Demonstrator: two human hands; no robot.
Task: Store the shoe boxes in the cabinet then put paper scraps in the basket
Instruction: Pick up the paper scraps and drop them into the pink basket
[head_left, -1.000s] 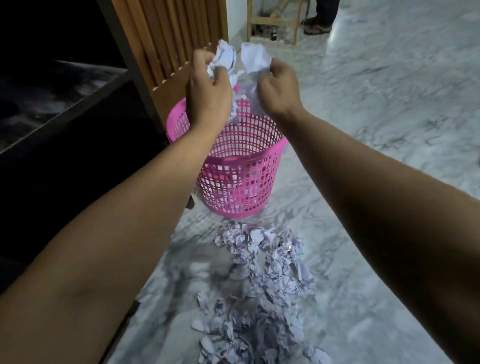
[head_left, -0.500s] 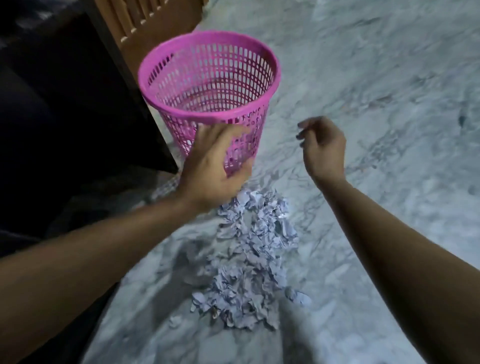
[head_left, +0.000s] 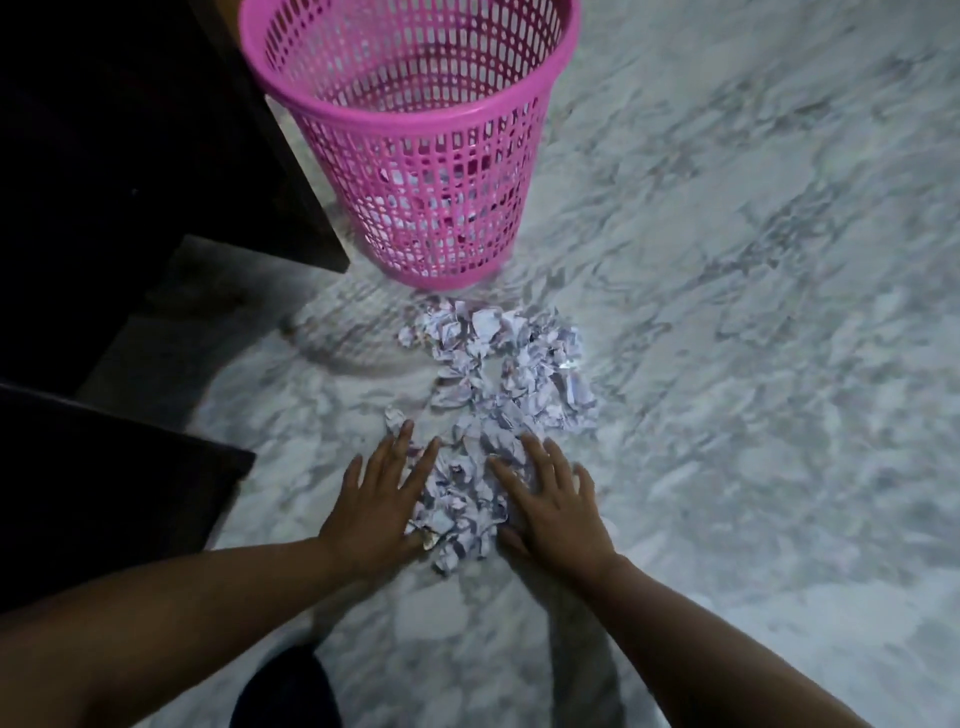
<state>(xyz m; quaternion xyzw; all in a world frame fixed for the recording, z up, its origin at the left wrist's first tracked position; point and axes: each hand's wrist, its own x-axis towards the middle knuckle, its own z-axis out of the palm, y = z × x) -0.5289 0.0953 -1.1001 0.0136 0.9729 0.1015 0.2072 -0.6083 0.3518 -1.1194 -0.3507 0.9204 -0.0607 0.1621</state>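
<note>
A pink mesh basket (head_left: 415, 109) stands on the marble floor at the top, with a few white scraps showing through its lower wall. A pile of crumpled white paper scraps (head_left: 498, 384) lies on the floor just in front of it. My left hand (head_left: 376, 501) rests flat, fingers spread, against the left side of the pile's near end. My right hand (head_left: 550, 501) lies flat on the right side of that same end, fingers apart. Both hands flank the near scraps and grip nothing.
A dark cabinet (head_left: 130, 156) fills the left side, its corner close to the basket. A dark low edge (head_left: 119, 467) juts out at the left, near my left forearm. Grey-veined marble floor (head_left: 753, 312) spreads to the right. A dark shape (head_left: 285, 691) sits at the bottom edge.
Both hands let go of the paper over the basket, came down, and now lie flat on either side of the pile's near end. The view has tilted down.
</note>
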